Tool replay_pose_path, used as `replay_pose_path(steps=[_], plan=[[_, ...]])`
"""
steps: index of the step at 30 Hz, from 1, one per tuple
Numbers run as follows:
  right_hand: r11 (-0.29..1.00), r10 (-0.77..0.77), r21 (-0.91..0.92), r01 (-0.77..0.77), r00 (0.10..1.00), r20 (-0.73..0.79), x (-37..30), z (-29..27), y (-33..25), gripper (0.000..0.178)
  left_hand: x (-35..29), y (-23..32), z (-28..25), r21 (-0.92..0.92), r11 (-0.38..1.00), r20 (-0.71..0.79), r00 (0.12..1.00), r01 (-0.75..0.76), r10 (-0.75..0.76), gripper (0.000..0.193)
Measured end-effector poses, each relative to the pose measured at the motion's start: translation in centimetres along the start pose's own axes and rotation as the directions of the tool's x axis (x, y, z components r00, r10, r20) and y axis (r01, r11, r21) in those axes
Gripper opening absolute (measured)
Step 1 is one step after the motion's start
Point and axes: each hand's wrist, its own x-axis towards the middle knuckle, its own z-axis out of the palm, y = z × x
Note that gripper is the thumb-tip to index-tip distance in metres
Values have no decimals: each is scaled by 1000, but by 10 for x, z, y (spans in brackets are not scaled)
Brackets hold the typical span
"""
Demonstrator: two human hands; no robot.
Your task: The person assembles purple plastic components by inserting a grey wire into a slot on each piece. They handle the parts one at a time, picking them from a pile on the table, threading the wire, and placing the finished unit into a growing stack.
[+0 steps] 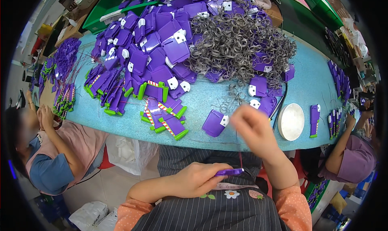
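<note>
My left hand (202, 177) is closed around a narrow purple plastic piece (229, 172), held over my lap in front of the striped apron. A thin dark-red strand (241, 160) rises from the white tip of that piece toward my right hand (251, 128). That hand is lifted above the table's near edge, its fingers curled and pinched together, slightly blurred. Just left of it, a flat purple plate with a white end (214, 123) lies on the table. Behind my right hand spreads a tangled heap of grey rings of cord (238, 43).
A big heap of purple plates (161, 49) covers the table's far middle. Purple pieces with green ends and striped strips (165, 118) lie nearer. A white oval bowl (291, 122) stands at right, beside a single finished-looking piece (314, 121). Co-workers sit on both sides.
</note>
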Motion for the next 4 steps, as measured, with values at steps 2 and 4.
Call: replay_pose_path(steps=[2,4], plan=[[976,67,217,-26,981,-183,-1,4,8,16,-2,4,8,-551,832,-156,972,64,-177,37],[949,102,316,-16,960,-259,2,4,11,17,-4,5,16,-766,642,-199,938,31,-283,39]])
